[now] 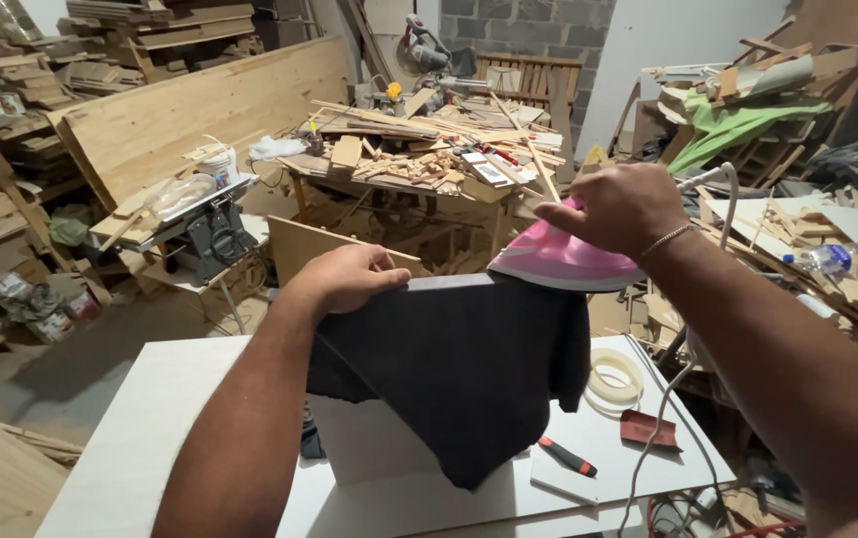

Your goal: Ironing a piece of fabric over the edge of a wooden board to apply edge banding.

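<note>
Pink and glossy, a clothes iron [560, 257] sits tilted on the top edge of an upright white board [389, 453], gripped from above by the person's right hand [620, 207], fingers curled around its handle. A dark grey cloth [459, 369] hangs over the same edge and down the board's near face, its ragged lower end reaching close to the white surface [130, 448] below. The left hand [347, 278] lies flat on the cloth at the board's top edge, fingers pressing down over it, grasping nothing else. The iron's white cord [668, 399] trails down past the right forearm to the surface. Near the board's foot lie a red-and-black utility knife [568, 456], a roll of pale edge banding [615, 379] and a reddish sanding sheet [648, 428]. Beyond, a workbench [419, 159] carries heaped wood offcuts.
</note>
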